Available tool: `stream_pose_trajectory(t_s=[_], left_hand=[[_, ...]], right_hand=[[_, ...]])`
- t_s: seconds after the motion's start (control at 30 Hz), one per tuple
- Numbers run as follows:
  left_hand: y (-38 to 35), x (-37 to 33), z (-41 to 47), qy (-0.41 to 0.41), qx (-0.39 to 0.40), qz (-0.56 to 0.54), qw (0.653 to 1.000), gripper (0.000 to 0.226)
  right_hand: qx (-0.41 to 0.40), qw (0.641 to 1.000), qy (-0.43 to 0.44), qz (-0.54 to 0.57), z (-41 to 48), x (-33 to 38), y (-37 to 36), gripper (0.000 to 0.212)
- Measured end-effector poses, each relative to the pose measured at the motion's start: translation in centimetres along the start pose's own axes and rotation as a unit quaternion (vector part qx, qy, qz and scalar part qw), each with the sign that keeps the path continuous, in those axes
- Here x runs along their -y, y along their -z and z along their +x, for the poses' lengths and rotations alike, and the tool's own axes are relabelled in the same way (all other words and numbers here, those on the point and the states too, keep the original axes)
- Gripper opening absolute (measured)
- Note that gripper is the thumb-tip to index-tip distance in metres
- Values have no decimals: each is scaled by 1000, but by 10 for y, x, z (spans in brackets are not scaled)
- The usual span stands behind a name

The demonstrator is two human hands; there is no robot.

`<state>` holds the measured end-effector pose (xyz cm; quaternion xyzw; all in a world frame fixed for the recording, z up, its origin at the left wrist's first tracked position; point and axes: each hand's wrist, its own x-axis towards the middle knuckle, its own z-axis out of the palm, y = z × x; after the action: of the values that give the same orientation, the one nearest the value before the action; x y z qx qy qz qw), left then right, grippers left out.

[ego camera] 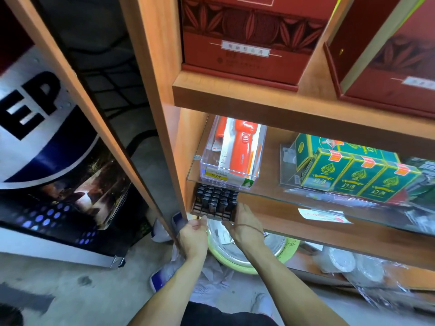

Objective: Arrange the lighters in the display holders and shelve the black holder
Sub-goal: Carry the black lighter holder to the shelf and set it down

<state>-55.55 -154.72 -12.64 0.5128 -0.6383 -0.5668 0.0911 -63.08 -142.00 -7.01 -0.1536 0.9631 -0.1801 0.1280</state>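
Observation:
The black holder [213, 203], filled with several rows of dark lighters, sits at the left end of the wooden shelf [306, 229], under the glass shelf [294, 196]. My left hand [194, 234] is at the holder's front left corner, thumb touching its front edge. My right hand [244, 225] holds the holder's right side and front right corner, fingers against its wall. The holder's back is hidden under the clear box above.
A clear box [231, 156] with an orange device and green card packs [357, 175] sit on the glass shelf. Red boxes [244, 36] stand higher up. Foil plates and tape rolls [237, 250] lie on the lower shelf. The cabinet's wooden side panel [162, 137] is just left.

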Motion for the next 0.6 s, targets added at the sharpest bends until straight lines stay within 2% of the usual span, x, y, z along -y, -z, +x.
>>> stream_pose_trajectory(t_s=[0.1,0.3,0.4,0.47,0.6], left_hand=[[0,-3,0,-14,10,28,999,37],[8,-24,-11,-29,27,85,996,29],[14,-34,-23,-69,51,167,982,14],[16,-39,-33,-160,77,270,946,5],[4,-49,-55,-376,98,470,793,31]], right_hand=[[-6,1000,14,-1,3,1,-3,41],[-17,1000,26,2,2,-3,-5,37],[-50,998,24,23,-6,-12,-3,17],[-64,998,8,9,-11,-24,2,13],[-122,985,-31,-115,-26,-57,15,12]])
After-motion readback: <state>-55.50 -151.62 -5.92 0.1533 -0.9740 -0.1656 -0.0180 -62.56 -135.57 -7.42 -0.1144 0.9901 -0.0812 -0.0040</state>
